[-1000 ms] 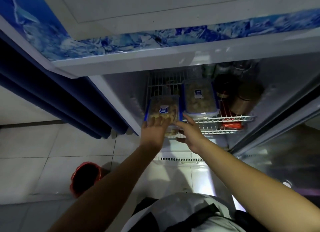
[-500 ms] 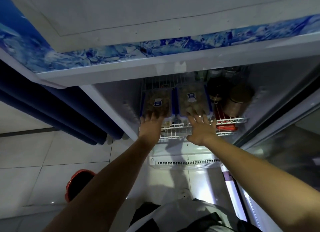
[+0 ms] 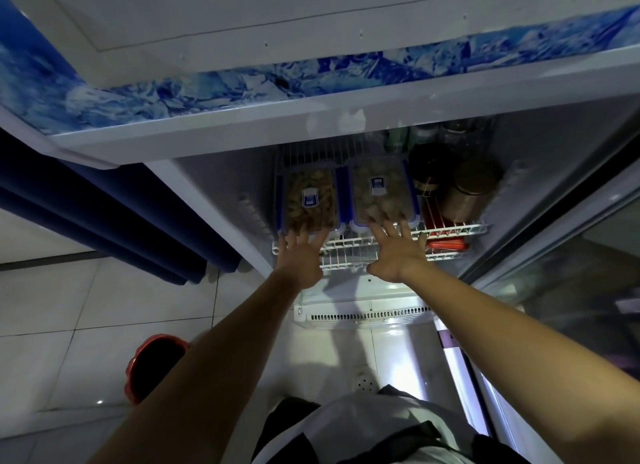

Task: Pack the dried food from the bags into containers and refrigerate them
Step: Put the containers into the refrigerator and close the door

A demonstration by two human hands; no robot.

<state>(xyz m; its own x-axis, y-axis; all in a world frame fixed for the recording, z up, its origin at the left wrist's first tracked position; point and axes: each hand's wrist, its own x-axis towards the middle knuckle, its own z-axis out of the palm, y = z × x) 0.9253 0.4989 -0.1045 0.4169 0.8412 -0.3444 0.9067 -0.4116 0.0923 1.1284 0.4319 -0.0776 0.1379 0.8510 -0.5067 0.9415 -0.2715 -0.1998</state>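
Observation:
Two clear lidded containers with blue clips, filled with brown dried food, lie side by side on the white wire shelf (image 3: 453, 228) inside the open fridge. My left hand (image 3: 302, 255) is spread flat with its fingertips against the near end of the left container (image 3: 309, 196). My right hand (image 3: 394, 252) is spread the same way, fingertips touching the near end of the right container (image 3: 379, 189). Neither hand grips anything.
Brown jars (image 3: 467, 193) and dark bottles stand on the same shelf to the right, with a red item (image 3: 446, 246) on the lower rack. The glass fridge door (image 3: 571, 273) stands open at right. A red bucket (image 3: 152, 370) sits on the tiled floor at left, beside blue curtains (image 3: 114, 207).
The left container went from my hands onto the shelf and was pushed back beside the other. Both hands now lie flat with fingers spread at the containers' near ends.

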